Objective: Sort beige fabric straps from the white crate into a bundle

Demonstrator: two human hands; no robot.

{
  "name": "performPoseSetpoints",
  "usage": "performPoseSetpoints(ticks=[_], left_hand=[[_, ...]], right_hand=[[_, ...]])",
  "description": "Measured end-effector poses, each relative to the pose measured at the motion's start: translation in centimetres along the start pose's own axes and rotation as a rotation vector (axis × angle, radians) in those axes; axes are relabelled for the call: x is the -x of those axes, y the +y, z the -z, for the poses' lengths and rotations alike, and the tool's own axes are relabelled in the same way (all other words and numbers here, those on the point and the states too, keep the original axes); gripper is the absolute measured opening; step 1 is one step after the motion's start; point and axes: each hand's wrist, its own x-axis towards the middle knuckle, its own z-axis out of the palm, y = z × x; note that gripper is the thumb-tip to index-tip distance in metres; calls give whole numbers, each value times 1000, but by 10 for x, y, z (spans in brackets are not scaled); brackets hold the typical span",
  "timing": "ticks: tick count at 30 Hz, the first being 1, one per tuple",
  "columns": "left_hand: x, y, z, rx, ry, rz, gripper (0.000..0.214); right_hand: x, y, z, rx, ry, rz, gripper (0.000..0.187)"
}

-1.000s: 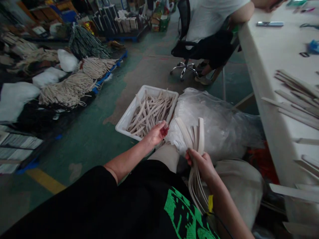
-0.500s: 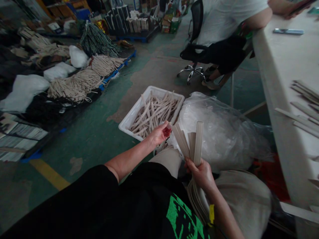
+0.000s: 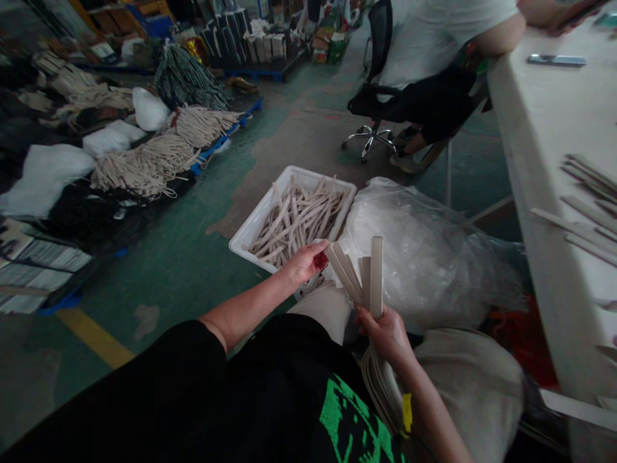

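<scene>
My right hand (image 3: 388,331) is closed around a bundle of flat beige straps (image 3: 376,276). Their upper ends fan out above my fist, and the long lower parts hang in loops by my lap. My left hand (image 3: 308,262) has its thumb and fingers pinched at the tip of the leftmost strap of the fan; the exact contact is partly hidden by the fingers. Just beyond that hand, a white plastic crate (image 3: 248,243) holds a heap of loose, crossed beige straps (image 3: 301,215).
A large clear plastic bag (image 3: 419,251) lies right of the crate. More strips (image 3: 578,231) rest on the white table (image 3: 525,128) at right. A person sits on a wheeled chair (image 3: 376,103) ahead. Pallets with strap bundles (image 3: 144,161) stand left.
The fanned strap ends have shifted slightly left, toward my left hand. My left thumb and fingers have closed in at the leftmost strap's tip.
</scene>
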Motion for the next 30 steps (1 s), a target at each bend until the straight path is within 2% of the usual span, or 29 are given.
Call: performPoseSetpoints(ticks=[5,7,10,13,18,21,25,30], left_hand=[[1,-12,8,-101,-35,-102,38],[6,-26,10,-125,-62,-73,40],[15,-49,11,-109,-111,43,44],[22,-61,14,-18,-83,87,45],[23,-43,21,110,39,-87,44],[26,-33,26,106,43,-93,45],[35,-33,33,89,35,-128,45],[46,-33,37,66,21,-142,44]], right_hand=[[-3,4,-1,-17,-3,-3,41],[-5,7,-4,-64,-13,-9,43],[-6,10,-8,-217,-60,-57,46],[-4,7,-6,-392,-101,-113,51],[-1,0,5,-460,-85,-174,53],[0,-3,8,-370,-90,-190,49],[-1,-10,6,-284,-121,-208,41],[-8,-17,1,-128,-117,-123,31]])
